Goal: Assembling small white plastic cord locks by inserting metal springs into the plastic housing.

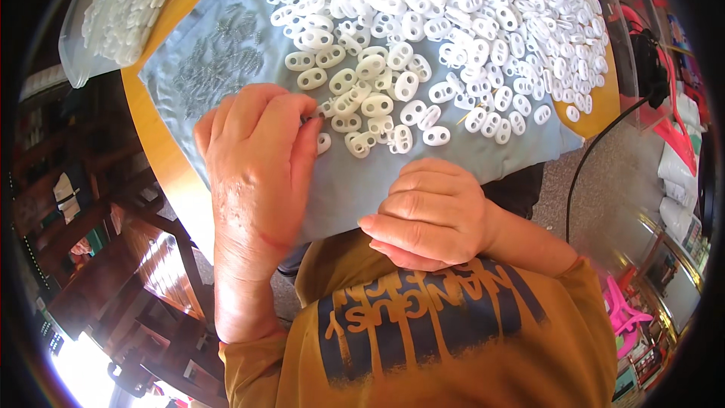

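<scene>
A big heap of white oval plastic pieces with two holes each, looking like cord locks [408, 0], spreads over a grey-blue cloth [340, 189]. My left hand [257, 143] rests at the heap's near left edge, fingers bent down and thumb drawn in toward them. Its fingertips are partly hidden, so what they pinch cannot be made out. Closed in a loose fist, my right hand [430, 215] hovers by the cloth's near edge in front of my body. Whatever may lie inside it is hidden. Beyond my left hand lies a pile of small metal springs [223, 53].
A clear plastic bag [124, 11] of whitish small parts sits at the far left corner of the yellow wooden table [143, 106]. At the right, a black cable [585, 151] hangs beside the table. A pink plastic item [625, 313] stands lower right.
</scene>
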